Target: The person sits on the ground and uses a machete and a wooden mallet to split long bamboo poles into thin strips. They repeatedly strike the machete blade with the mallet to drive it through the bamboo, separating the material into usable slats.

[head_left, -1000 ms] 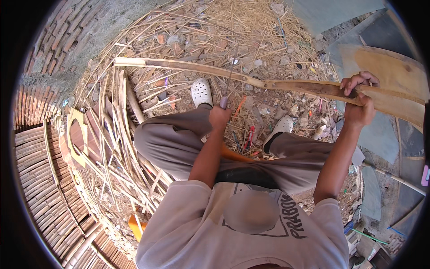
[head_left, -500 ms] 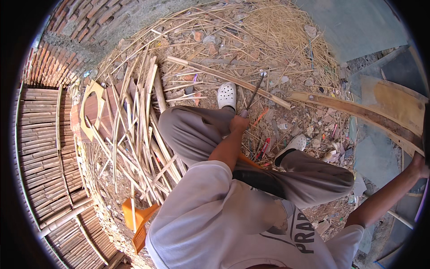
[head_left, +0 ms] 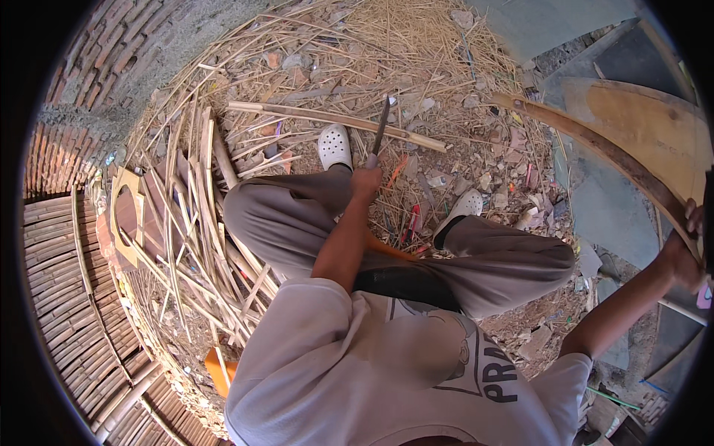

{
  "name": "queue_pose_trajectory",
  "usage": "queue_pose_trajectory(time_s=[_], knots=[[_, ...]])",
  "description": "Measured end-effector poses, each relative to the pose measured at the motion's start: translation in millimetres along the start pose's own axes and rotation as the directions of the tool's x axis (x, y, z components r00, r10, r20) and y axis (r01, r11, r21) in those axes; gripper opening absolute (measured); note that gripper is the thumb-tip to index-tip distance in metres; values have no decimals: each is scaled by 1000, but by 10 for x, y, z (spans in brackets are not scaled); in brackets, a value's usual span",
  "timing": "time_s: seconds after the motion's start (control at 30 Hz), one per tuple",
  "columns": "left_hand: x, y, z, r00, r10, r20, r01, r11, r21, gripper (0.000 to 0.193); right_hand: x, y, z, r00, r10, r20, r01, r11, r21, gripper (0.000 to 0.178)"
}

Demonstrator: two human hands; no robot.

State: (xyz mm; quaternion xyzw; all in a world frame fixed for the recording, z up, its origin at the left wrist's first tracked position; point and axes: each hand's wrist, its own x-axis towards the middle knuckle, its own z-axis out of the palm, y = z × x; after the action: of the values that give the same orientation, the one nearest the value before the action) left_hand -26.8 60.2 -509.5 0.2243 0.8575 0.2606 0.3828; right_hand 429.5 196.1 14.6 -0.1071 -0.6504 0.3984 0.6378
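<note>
My left hand (head_left: pixel 366 181) is closed round the handle of a long dark-bladed knife (head_left: pixel 382 126), whose blade points away from me over the littered ground. At the far right, my right hand (head_left: pixel 683 256) grips the near end of a split bamboo piece (head_left: pixel 606 145). This piece looks curved and reaches away to the left, its far end apart from the knife. Another split bamboo length (head_left: pixel 335 120) lies on the ground beyond my shoe, with the knife blade passing over it.
A heap of bamboo strips (head_left: pixel 201 215) lies to my left, by a yellowish board with a cut-out (head_left: pixel 117 215). Brick wall (head_left: pixel 119 59) and bamboo slat panel (head_left: pixel 59 275) bound the left. Grey sheets (head_left: pixel 606 215) lie right. My white clog (head_left: pixel 335 146) rests among straw and rubble.
The whole view has shifted. My right hand has drawn the bamboo piece away and to the right, so its far end has left the other bamboo length. The knife stands a little more upright.
</note>
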Motion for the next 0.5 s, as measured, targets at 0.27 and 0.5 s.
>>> queue_pose_trajectory(time_s=[0.27,0.5], knots=[[-693,991,-893,990,129,-64,-137,980,-142,39,-510,1262,298,963,192,-191,-230,952,-203,46],[-1185,1028,-1318,959,262,-112,-284,916,-283,18,-411,1312,66,866,61,-497,-188,959,-210,43]])
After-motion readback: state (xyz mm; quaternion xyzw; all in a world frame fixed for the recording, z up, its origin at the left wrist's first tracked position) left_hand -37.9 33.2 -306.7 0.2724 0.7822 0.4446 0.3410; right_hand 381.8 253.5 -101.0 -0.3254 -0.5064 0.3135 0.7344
